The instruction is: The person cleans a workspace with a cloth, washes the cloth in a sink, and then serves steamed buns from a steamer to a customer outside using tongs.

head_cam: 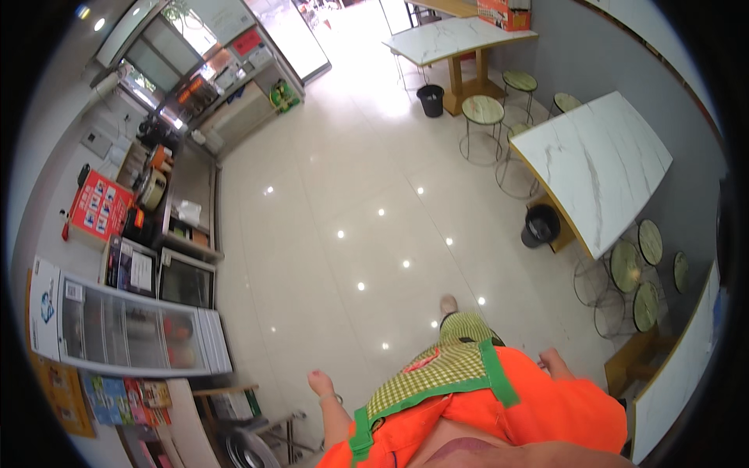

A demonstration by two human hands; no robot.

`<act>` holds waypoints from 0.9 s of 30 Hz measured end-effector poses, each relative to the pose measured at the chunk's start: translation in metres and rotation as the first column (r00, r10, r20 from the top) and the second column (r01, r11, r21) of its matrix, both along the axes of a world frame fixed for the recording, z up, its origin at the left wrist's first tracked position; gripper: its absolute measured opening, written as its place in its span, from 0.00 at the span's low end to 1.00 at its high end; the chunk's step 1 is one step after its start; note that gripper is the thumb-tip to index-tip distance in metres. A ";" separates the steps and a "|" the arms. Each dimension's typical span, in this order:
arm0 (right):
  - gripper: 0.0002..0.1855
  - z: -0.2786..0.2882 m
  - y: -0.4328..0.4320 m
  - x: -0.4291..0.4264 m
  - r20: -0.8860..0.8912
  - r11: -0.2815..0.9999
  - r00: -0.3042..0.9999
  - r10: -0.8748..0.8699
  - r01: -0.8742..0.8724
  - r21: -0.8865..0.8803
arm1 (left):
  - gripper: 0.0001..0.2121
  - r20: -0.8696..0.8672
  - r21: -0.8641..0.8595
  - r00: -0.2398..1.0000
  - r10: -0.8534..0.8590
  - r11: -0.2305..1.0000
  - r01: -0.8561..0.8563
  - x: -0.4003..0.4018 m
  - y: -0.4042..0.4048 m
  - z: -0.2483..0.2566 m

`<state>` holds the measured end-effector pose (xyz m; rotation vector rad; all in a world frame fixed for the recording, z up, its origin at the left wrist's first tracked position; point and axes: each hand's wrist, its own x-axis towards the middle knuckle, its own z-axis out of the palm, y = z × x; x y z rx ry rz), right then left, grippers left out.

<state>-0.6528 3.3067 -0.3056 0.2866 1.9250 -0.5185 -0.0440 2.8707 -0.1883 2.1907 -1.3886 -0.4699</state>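
My left hand hangs to the left of my body over the tiled floor, its fingers curled in and nothing visible in them. A bracelet circles that wrist. To the right, my right hand is low beside the orange sleeve, partly turned from view; something small and pale shows at its edge, too small to name. Between the hands is my green checked apron with plain green trim, worn over an orange top. One shoe is on the floor ahead of me.
Marble-patterned tables and round stools line the right wall, with a black bin by one table. On the left stand a glass-door fridge and a steel counter. A bright doorway opens at the far end.
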 end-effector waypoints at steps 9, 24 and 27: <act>0.11 -0.037 -0.363 -0.167 -0.114 0.102 0.068 0.991 -0.940 0.327 | 0.15 -0.030 0.247 0.937 -0.349 0.905 0.346 -0.138 -0.366 0.014; 0.07 -0.004 -0.910 -0.361 -0.151 0.914 0.901 0.406 -0.404 0.042 | 0.14 0.105 0.618 0.964 -0.244 0.775 0.129 -0.318 -0.766 -0.034; 0.09 0.006 -0.934 -0.363 -0.084 0.981 0.983 0.164 -0.153 0.115 | 0.13 0.095 0.431 0.945 -0.314 0.868 0.245 -0.376 -0.952 -0.031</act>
